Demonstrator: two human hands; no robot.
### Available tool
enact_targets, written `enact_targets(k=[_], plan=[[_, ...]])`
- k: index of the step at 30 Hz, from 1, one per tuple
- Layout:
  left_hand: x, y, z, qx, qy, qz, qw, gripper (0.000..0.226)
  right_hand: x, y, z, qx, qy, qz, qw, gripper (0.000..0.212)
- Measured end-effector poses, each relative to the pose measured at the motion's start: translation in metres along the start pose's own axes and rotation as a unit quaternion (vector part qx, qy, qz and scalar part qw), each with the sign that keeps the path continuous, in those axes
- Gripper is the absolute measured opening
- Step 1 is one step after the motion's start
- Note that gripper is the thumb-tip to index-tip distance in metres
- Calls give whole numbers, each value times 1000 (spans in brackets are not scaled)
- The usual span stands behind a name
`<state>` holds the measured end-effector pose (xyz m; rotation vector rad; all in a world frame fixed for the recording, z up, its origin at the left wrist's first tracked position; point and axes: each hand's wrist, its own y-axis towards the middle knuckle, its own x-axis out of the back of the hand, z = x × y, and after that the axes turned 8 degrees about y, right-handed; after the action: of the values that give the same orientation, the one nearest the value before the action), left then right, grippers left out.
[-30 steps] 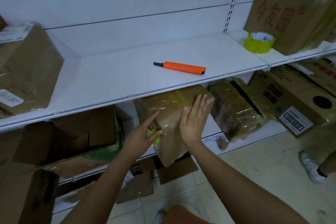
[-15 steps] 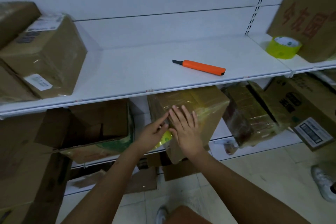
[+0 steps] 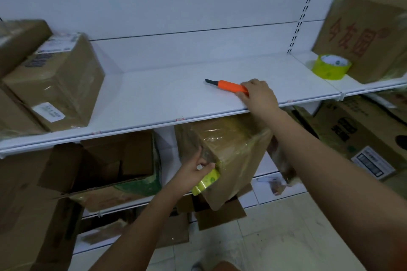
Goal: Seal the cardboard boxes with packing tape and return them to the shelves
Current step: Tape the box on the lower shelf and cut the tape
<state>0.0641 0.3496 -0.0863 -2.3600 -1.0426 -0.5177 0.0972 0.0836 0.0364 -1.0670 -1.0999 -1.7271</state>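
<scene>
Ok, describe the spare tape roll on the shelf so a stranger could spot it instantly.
Look along the white upper shelf to its far right end, past the slotted upright. The spare tape roll lies flat there in front of a large cardboard box with red characters. It is the only yellow-green ring on that shelf; the orange cutter is long and straight.

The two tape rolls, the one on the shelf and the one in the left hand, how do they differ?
The shelf roll lies flat and untouched beside a printed box; the held roll is gripped by the left hand against the wrapped box, below that shelf. Its core is hidden; the shelf roll's shows. Both are yellow-green.
</scene>
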Motion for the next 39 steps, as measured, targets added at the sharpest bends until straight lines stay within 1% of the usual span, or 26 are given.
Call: enact_targets(k=[1,2,3,5,6,7,9,10,11,13,14,15,17,19,22,24,25,27,28,30,32,34,36,37,38,39], plan=[[-4,1,0,3,-6,20,1000,96,2,2,-2,-5,-18,20,1000,40],[-8,0,-2,2,-14,38,999,105,3,-2,1,3,-31,14,999,37],[-14,0,-3,3,-27,47,999,110,4,-9,6,15,-25,-14,999,34],[-26,2,-7,2,-63,50,997,109,3,-42,18,25,46,-115,992,30],[-34,4,-9,2,-74,51,996,107,1,-68,20,14,95,-159,983,29],[-42,6,-10,3,-89,53,995,104,-1,-96,21,-6,145,-182,972,29],[-59,16,-11,14,-110,69,991,98,-15,-154,14,-57,212,-180,959,32],[-66,16,-17,12,-108,71,992,97,-25,-179,8,-95,238,-173,951,34],[-70,13,-27,7,-93,67,993,99,-36,-199,2,-147,283,-165,933,37],[-79,11,-46,-5,-96,73,993,101,-54,-218,-11,-264,397,-154,865,46],[-85,10,-55,-9,-94,77,993,102,-62,-220,-18,-303,446,-150,829,44],[-90,10,-61,-12,-92,80,992,103,-68,-219,-25,-324,476,-141,806,36],[-99,17,-62,-19,-80,72,994,107,-73,-212,-30,-320,501,-114,796,22],[-105,21,-64,-13,-75,57,995,107,-76,-203,-29,-302,531,-101,785,25],[-109,25,-63,-9,-61,61,996,108,-74,-198,-24,-305,567,-104,758,27],[-108,24,-65,-13,-60,64,996,107,-74,-200,-28,-312,580,-95,747,25],[-108,23,-67,-15,-62,69,996,107,-74,-201,-30,-319,590,-93,736,24],[-107,21,-70,-19,-64,76,995,106,-72,-200,-32,-342,618,-108,699,22],[-106,20,-72,-19,-63,78,995,106,-71,-199,-31,-349,626,-116,687,22],[-105,17,-77,-16,-64,77,995,106,-73,-196,-32,-365,621,-109,685,25],[-104,13,-81,-17,-71,79,994,104,-75,-195,-32,-382,600,-84,698,28],[-103,8,-87,-12,-68,88,994,101,-75,-196,-33,-381,570,-103,720,29],[-103,7,-86,-13,-80,84,993,102,-68,-197,-31,-352,520,-165,761,27],[-104,9,-82,-10,-91,70,993,103,-63,-195,-29,-333,496,-182,781,28],[-105,9,-81,-8,-100,60,993,104,-57,-191,-27,-311,475,-179,804,32],[-106,9,-78,-7,-106,50,993,104,-53,-185,-25,-287,450,-158,831,36]])
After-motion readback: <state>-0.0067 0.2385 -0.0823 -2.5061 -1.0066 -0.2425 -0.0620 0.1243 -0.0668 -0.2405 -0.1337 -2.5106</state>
